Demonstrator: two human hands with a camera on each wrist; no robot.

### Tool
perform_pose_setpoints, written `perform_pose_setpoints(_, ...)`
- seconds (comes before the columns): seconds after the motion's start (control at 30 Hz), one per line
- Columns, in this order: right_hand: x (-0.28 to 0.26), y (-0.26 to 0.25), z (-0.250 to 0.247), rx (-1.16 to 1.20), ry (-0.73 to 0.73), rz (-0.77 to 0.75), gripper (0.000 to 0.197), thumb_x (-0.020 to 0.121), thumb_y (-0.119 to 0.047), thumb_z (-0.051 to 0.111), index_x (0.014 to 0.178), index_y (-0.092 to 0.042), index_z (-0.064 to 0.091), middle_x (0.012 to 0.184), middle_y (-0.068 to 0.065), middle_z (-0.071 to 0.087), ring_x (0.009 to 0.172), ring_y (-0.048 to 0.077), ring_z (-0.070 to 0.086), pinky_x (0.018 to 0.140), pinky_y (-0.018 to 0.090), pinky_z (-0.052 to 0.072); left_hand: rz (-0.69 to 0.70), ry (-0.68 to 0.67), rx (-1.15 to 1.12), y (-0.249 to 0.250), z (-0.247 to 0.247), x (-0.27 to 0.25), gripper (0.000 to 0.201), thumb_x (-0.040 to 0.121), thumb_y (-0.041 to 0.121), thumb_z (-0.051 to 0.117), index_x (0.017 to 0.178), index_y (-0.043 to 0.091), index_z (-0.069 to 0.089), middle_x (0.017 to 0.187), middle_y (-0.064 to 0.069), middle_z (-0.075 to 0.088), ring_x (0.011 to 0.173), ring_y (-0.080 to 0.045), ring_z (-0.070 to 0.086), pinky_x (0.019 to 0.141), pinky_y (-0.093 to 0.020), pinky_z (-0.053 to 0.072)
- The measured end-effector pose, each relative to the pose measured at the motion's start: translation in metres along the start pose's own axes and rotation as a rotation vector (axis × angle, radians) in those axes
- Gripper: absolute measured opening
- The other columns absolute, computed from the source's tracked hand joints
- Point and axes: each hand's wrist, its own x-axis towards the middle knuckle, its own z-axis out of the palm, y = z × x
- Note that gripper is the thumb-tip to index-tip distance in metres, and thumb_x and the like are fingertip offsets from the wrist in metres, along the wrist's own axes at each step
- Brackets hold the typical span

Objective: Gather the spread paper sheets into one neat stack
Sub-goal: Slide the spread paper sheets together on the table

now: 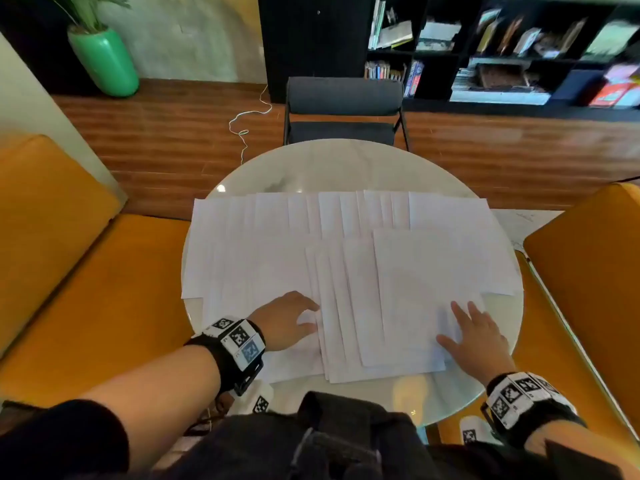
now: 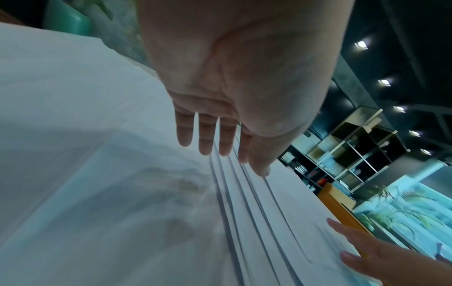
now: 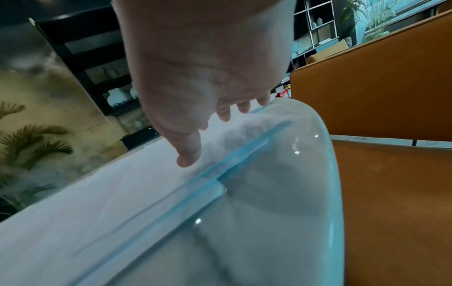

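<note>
Room: wood-plank floor; a black bookshelf [image 1: 502, 53] with books and boxes along the far wall; a green vase [image 1: 104, 60] with a plant in the far left corner; a white cable [image 1: 247, 116] trailing across the floor
Seating: a dark chair [image 1: 344, 112] at the far side of the table; orange cushioned seats [image 1: 69, 271] to the left and right
Surface: a round glass table [image 1: 498, 362], pale and glossy, its near right part bare; its curved rim [image 3: 327, 154] shows in the right wrist view
Paper sheets: white paper sheets [image 1: 263, 251] fanned across most of the table in overlapping rows; a long far row running left to right; a nearer fan [image 1: 391, 299] overlapping it at centre and right, its staggered edges [image 2: 244, 203] showing as parallel lines in the left wrist view; not yet one stack
Left hand: the left hand [image 1: 287, 322] lies palm down on the sheets at the left edge of the nearer fan; fingers [image 2: 205, 135] extended and slightly spread, thumb pointing toward the fan; gripping nothing
Right hand: the right hand [image 1: 474, 337] lies flat at the near right corner of the nearer fan, by the table's bare part; fingers [image 1: 460, 311] straight and splayed on the paper; gripping nothing
Hands together: well apart, one on each side of the nearer fan
Wrists: black bands with black-and-white marker tags [image 1: 239, 337] on both
</note>
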Motion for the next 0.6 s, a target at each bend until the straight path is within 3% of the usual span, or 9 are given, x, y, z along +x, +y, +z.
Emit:
perform_pose_setpoints(0.17,-0.011,-0.016,0.018,-0.073,-0.066,-0.023,0.074,0.091,-0.060,0.037,0.153,-0.030,0.009,0.163,0.003,0.001,0.149,0.031,0.004,0.119,0.049,0.014,0.073,-0.068,0.140,-0.005,0.003,0.016,0.052,0.095,0.043,0.046,0.144,0.031,0.035,0.158,0.009,0.024,0.145,-0.015,0.022,0.119,-0.033,0.018)
perform_pose_setpoints(0.33,-0.023,-0.022,0.018,-0.046,0.020,-0.009,0.069,0.084,-0.064,0.049,0.144,-0.033,0.037,0.159,0.004,0.024,0.145,0.030,0.021,0.115,0.049,0.021,0.103,-0.115,0.240,-0.002,0.008,0.020,0.057,0.096,0.043,0.043,0.149,0.030,0.027,0.161,0.008,0.018,0.149,-0.018,0.010,0.121,-0.040,0.011)
perform_pose_setpoints(0.4,-0.015,-0.020,0.010,0.053,0.103,0.079,0.067,0.081,-0.062,0.055,0.138,-0.030,0.045,0.155,0.007,0.031,0.141,0.033,0.029,0.112,0.051,0.026,0.090,-0.141,0.268,0.002,0.010,0.023,0.059,0.096,0.043,0.042,0.150,0.029,0.023,0.162,0.006,0.015,0.150,-0.020,0.008,0.120,-0.040,0.010)
perform_pose_setpoints(0.47,-0.001,-0.014,0.000,0.170,0.136,0.217,0.077,0.077,-0.062,0.061,0.141,-0.024,0.041,0.152,0.011,0.035,0.137,0.036,0.034,0.111,0.054,0.031,0.072,-0.142,0.277,0.007,0.012,0.026,0.061,0.096,0.044,0.041,0.151,0.028,0.020,0.162,0.006,0.014,0.149,-0.023,0.011,0.119,-0.041,0.012)
perform_pose_setpoints(0.53,0.014,-0.009,-0.007,0.230,0.075,0.312,0.092,0.071,-0.060,0.068,0.146,-0.020,0.031,0.152,0.013,0.036,0.136,0.038,0.035,0.110,0.055,0.031,0.043,-0.142,0.255,0.013,0.016,0.030,0.063,0.095,0.046,0.041,0.152,0.029,0.018,0.162,0.006,0.016,0.147,-0.025,0.016,0.118,-0.041,0.014)
perform_pose_setpoints(0.6,0.019,-0.011,-0.009,0.206,0.006,0.296,0.101,0.068,-0.055,0.075,0.148,-0.021,0.025,0.152,0.013,0.035,0.135,0.039,0.035,0.110,0.054,0.031,0.008,-0.150,0.165,0.021,0.022,0.033,0.066,0.094,0.047,0.042,0.152,0.030,0.016,0.162,0.006,0.017,0.147,-0.024,0.016,0.119,-0.039,0.014)
